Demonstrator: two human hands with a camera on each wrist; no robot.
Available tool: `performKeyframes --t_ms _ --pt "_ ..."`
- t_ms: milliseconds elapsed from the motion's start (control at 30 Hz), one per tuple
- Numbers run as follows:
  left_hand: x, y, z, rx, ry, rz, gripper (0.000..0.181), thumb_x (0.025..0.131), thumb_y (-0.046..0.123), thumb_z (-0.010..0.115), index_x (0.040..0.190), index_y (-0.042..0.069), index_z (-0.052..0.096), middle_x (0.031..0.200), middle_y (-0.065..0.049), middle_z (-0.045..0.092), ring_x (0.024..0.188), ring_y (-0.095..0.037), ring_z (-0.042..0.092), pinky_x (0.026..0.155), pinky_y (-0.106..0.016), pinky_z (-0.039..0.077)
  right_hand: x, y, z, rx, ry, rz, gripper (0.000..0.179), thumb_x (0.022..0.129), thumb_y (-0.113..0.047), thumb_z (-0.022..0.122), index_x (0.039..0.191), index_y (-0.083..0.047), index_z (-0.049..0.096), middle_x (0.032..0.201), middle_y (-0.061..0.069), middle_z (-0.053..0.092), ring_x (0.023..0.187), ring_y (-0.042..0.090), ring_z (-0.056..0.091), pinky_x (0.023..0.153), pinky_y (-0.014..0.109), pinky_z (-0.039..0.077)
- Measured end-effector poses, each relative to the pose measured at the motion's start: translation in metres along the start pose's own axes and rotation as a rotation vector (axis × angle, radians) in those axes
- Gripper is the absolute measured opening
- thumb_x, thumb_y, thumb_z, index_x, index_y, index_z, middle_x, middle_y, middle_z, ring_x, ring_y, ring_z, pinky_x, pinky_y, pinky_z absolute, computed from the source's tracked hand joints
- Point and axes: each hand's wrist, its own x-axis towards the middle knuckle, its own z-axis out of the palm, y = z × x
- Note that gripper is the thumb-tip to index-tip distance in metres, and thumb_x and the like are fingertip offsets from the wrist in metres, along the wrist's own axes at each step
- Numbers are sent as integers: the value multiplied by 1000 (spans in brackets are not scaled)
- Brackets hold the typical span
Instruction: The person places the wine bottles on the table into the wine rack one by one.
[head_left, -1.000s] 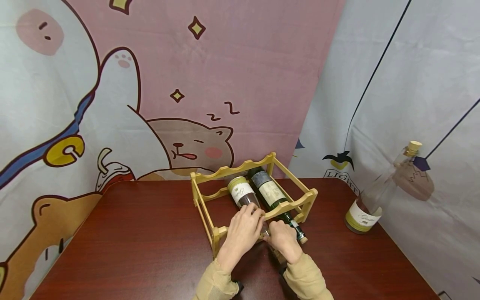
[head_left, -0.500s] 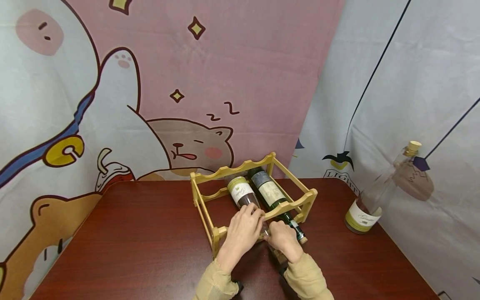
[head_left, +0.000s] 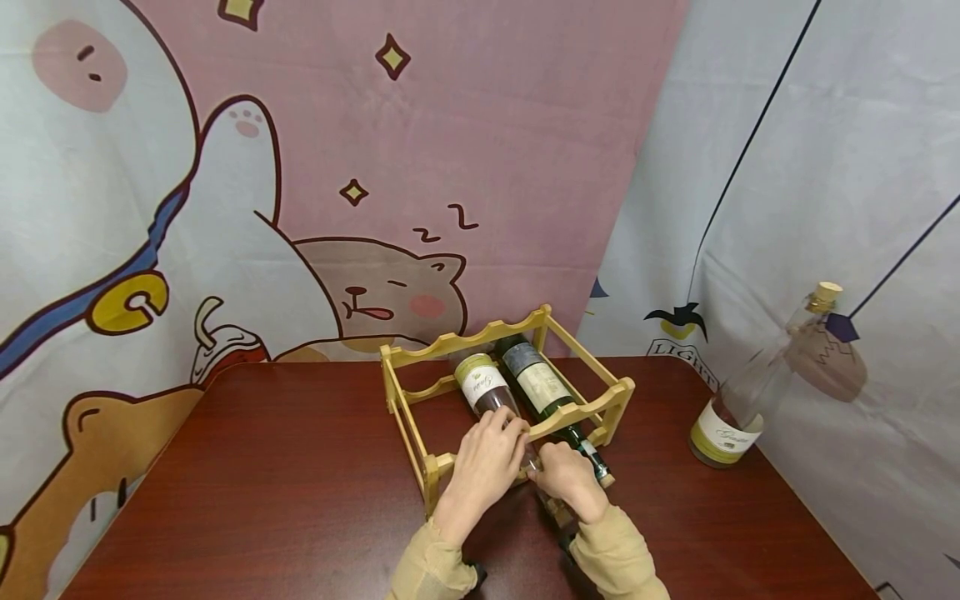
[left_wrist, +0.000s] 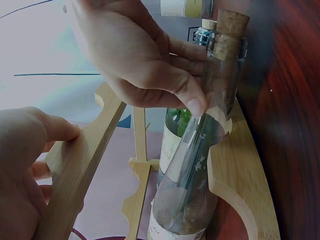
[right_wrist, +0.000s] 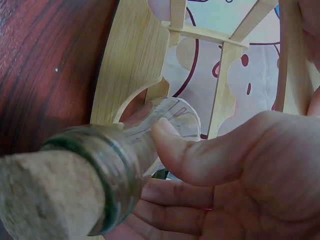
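Observation:
A light wooden wine rack point(head_left: 621, 398) stands on the dark red table, with two bottles lying in it. My left hand point(head_left: 483, 458) grips its front top rail point(left_wrist: 95, 145), thumb on one side and fingers round the other. My right hand point(head_left: 567, 475) holds the neck of a clear wine bottle point(head_left: 482, 382), thumb and fingers on opposite sides in the right wrist view. That bottle's cork point(right_wrist: 47, 195) points toward me, and its labelled base lies toward the rack's back. Beside it lies a green wine bottle point(head_left: 545, 389), neck through the front rail.
Another clear corked bottle point(head_left: 726, 433) with a white and yellow label stands upright at the table's right side. Bare table point(head_left: 285, 483) stretches left of the rack. A printed cartoon cloth point(head_left: 525, 167) hangs behind the table.
Both hands and the rack stay almost where they were. The script on the held bottle's label sits slightly differently, and the right sleeve has shifted a little.

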Motion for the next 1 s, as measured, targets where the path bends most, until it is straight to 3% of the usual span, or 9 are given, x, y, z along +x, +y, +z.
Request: performKeyframes --t_ms 467,1000 --pt "0 0 0 -4 0 0 8 90 24 63 92 19 70 91 4 61 78 -13 57 63 -25 49 1 0 -3 8 -70 14 24 85 -23 68 71 -5 61 71 12 61 58 23 56 52 37 44" --pt "0 0 1 -4 4 5 8 90 23 63 91 19 70 90 4 62 77 -13 56 63 -25 49 4 4 -2 64 -126 -7 28 88 -20 65 66 -7 54 63 5 51 53 17 46 49 28 37"
